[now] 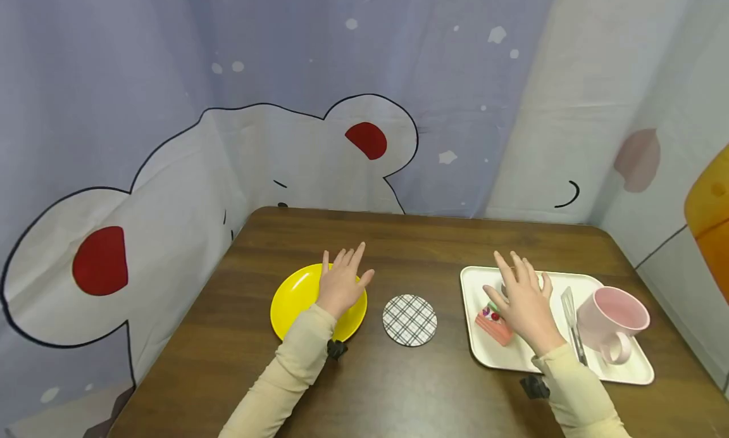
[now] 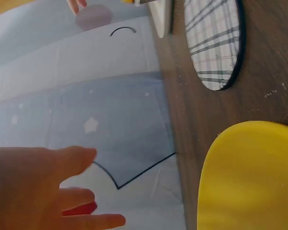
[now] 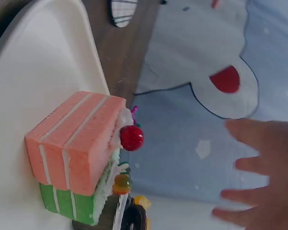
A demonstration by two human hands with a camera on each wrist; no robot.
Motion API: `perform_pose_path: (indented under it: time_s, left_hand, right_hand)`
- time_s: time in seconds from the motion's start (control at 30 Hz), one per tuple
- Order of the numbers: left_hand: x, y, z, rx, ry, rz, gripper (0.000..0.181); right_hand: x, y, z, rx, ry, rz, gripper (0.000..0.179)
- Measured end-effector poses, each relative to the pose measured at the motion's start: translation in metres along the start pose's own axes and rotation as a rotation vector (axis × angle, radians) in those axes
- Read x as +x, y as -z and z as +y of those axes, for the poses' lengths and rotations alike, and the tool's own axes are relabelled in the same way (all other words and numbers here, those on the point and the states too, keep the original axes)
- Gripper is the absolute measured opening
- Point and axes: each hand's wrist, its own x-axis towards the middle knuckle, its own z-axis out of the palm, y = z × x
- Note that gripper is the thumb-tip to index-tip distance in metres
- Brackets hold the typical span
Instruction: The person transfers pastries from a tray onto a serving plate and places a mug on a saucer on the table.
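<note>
My left hand [image 1: 340,288] hovers over the yellow plate [image 1: 292,304], fingers spread and holding nothing. Above the cream tray [image 1: 632,367] is my right hand [image 1: 528,306], also with spread fingers and nothing in it. Beneath and beside that hand lies a pink layered cake slice [image 1: 493,330] topped with a red cherry. The right wrist view shows a green cake slice [image 3: 69,203] behind the pink one, with a dark brown slice [image 3: 103,218] beyond, partly cut off. Right of the hand, a slotted spatula [image 1: 569,306] and a pink mug [image 1: 592,323] occupy the tray.
A round plaid coaster [image 1: 409,320] lies between the plate and the tray on the dark wooden table [image 1: 421,387]. A printed curtain [image 1: 455,109] hangs behind the table's far edge and along its sides.
</note>
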Motion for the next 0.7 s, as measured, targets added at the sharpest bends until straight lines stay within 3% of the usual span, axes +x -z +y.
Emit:
perform_pose_path:
  time_s: [0.2,0.33,0.4,0.53,0.6,0.7]
  left_hand:
    - [-0.006,0.005,-0.011,-0.189,0.025,0.12,0.047]
    - [-0.012,0.012,-0.024,-0.29,0.035,0.215,0.031]
    - [-0.015,0.015,-0.032,-0.314,0.055,0.262,0.024]
    - [-0.022,0.019,-0.048,-0.344,0.128,0.313,0.019]
    - [-0.025,0.02,-0.057,-0.344,0.16,0.305,0.021]
    - [-0.031,0.021,-0.074,-0.321,0.194,0.234,0.023]
  right_hand:
    - [-0.013,0.015,0.001,0.2,0.027,0.285,0.046]
    - [-0.028,0.028,0.009,0.218,-0.065,0.36,0.039]
    - [-0.036,0.035,0.016,0.207,-0.141,0.345,0.039]
    - [-0.053,0.046,0.035,0.145,-0.226,0.213,0.04]
    - [-0.062,0.047,0.046,0.102,-0.225,0.136,0.041]
    - [-0.077,0.044,0.063,0.084,-0.205,0.046,0.043]
